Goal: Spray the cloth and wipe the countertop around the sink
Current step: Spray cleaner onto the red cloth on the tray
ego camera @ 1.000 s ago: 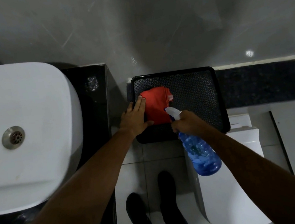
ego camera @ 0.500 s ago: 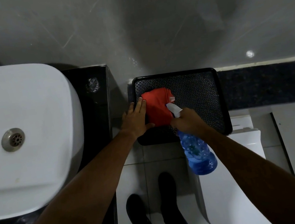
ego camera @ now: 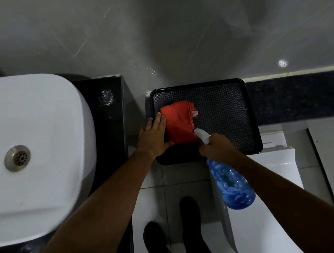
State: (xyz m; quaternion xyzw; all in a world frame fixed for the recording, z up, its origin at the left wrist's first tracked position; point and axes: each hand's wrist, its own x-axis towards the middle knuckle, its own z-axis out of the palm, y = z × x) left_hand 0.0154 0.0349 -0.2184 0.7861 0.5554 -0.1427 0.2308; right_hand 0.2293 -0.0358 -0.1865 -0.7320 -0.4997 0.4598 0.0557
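A folded red cloth [ego camera: 179, 123] lies in the left part of a black textured tray [ego camera: 226, 109]. My left hand [ego camera: 154, 136] rests flat at the cloth's left edge, fingers together, thumb along its near edge. My right hand [ego camera: 216, 149] grips the neck of a blue spray bottle [ego camera: 232, 183], whose white nozzle points at the cloth's near right corner. The white sink [ego camera: 28, 154] sits at the left on a black countertop [ego camera: 107, 117].
A white toilet [ego camera: 265, 209] stands below the tray at the right. A dark stone ledge [ego camera: 299, 97] runs right of the tray. Grey wall tiles fill the top. My two dark shoes [ego camera: 174, 243] stand on the light floor between counter and toilet.
The bottle has tilted slightly, its base swinging back to the right. Both hands stay on the cloth and bottle; the view shifted a little.
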